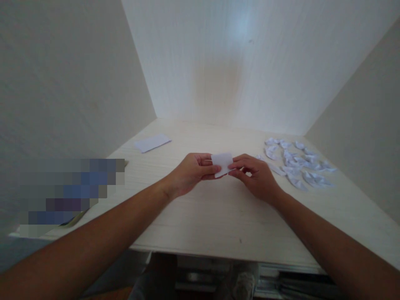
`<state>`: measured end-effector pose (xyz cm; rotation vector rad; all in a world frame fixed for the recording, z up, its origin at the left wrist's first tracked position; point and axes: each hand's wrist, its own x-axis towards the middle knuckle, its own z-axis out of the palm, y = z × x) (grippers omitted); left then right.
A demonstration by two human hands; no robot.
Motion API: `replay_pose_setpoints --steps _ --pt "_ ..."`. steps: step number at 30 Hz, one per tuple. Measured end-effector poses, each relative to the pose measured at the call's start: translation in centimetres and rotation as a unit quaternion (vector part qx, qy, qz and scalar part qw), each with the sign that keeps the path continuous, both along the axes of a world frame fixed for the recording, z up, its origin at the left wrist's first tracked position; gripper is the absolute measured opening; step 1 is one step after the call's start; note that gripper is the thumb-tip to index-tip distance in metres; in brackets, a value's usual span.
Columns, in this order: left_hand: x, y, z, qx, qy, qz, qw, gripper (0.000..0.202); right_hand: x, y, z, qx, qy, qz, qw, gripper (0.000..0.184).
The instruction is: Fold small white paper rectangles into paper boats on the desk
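**Pinching a small paper slip between both hands**

We hold a small white paper slip (222, 162) just above the table (200, 221), straight ahead of us and near the middle of its width. Our left hand (195, 171) grasps the slip's left edge between the thumb and curled fingers. Our right hand (254, 177) pinches its right edge with the thumb and forefinger. Both hands are closed on the paper. The slip looks bent or partly folded, though any crease is too small for us to read.

A cluster of small folded white pieces (296, 164) lies spread on the tabletop to our right, near the right hand. At the far left, well apart from both hands, a flat white sheet (152, 143) lies alone.

We judge that the step in hand is the shaping of this one slip. The folding seems under way rather than finished, since the slip looks flatter than the pieces at the right. A further fold calls for both pinches to keep their hold. The edges need to line up before any crease is pressed. Pressure has to be light, because thin paper creases crooked easily.
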<state>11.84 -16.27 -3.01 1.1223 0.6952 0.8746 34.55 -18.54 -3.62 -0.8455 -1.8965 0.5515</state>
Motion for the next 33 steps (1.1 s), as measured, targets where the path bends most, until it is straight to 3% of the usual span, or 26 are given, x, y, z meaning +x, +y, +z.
replay_pose_setpoints --steps 23,33 --pt "0.19 -0.19 -0.12 0.025 -0.003 0.015 1.000 0.031 0.12 0.33 -0.05 -0.027 0.035 -0.022 0.999 0.007" --pt "0.98 -0.86 0.54 0.124 -0.004 0.110 0.986 0.045 -0.42 0.04 -0.17 -0.052 0.061 -0.035 0.996 0.018"
